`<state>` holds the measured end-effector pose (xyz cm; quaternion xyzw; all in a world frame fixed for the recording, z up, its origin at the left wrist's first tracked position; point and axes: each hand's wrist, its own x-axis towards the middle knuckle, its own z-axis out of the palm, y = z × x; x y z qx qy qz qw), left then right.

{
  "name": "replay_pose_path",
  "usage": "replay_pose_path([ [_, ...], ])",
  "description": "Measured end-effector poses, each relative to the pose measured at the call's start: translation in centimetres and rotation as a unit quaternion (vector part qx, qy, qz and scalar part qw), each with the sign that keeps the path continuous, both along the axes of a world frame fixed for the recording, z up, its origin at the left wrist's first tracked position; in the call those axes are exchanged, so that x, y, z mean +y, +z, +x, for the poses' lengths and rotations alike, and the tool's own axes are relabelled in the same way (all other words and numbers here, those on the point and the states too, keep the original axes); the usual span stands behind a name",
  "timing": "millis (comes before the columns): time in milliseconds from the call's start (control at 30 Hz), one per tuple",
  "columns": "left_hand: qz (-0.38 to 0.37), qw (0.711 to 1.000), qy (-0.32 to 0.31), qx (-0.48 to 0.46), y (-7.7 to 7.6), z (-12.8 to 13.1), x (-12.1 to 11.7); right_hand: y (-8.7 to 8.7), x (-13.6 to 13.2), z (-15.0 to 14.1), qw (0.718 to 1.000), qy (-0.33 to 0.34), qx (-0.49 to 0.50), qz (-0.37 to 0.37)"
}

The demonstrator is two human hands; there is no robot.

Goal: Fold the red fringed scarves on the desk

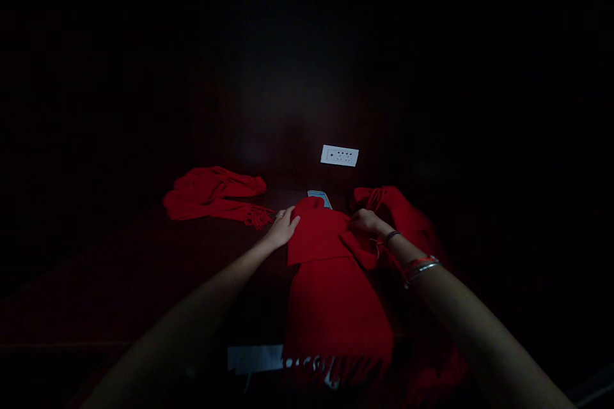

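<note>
Pretty dark in here, with a dark wooden table [144, 268] whose front edge shows faintly at lower left. Far left there's one crumpled red scarf [215, 195] with fringe, and a wide stretch of wood between it and that edge. Next, the left hand [283, 228] sits at the left side of the folded red cloth [336, 294], thumb over it, fingers extended; can't tell if they're pinching. That cloth lies mid-table, fringed end hanging past the front edge. Behind it: one phone [317, 195], partly covered, and one white socket plate [339, 155]. The right hand [367, 222] is at the cloth's right side, fingers curled narrow, grip too dark to tell. Past it, one red bunch [407, 217], maybe joined, can't tell. So three red heaps, two hands.
</note>
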<state>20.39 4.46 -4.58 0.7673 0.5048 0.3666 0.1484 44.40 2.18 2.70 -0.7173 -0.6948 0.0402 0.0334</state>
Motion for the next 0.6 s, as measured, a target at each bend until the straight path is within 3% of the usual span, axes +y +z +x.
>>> replay_pose_path([
  [67, 0.003, 1.0, -0.004, -0.005, 0.0, -0.3, 0.3, 1.6, 0.0, 0.7, 1.0, 0.0, 0.017, 0.021],
  [200, -0.009, 0.999, -0.027, -0.014, -0.1, -0.7, 0.8, 6.6, 0.0, 2.5, 0.996, 0.0, 0.061, 0.063],
  [333, -0.01, 0.999, -0.053, -0.005, -0.4, -0.7, 1.0, 10.1, 0.5, 3.1, 0.997, 0.04, -0.027, 0.066],
  [467, 0.003, 0.999, -0.052, -0.001, -0.3, -0.4, 1.4, 9.5, 1.8, 2.5, 0.988, 0.076, -0.125, 0.047],
  [600, -0.116, 0.988, 0.039, -0.095, 0.7, 0.6, 3.4, 7.4, 2.6, 2.3, 0.981, 0.088, -0.172, -0.013],
])
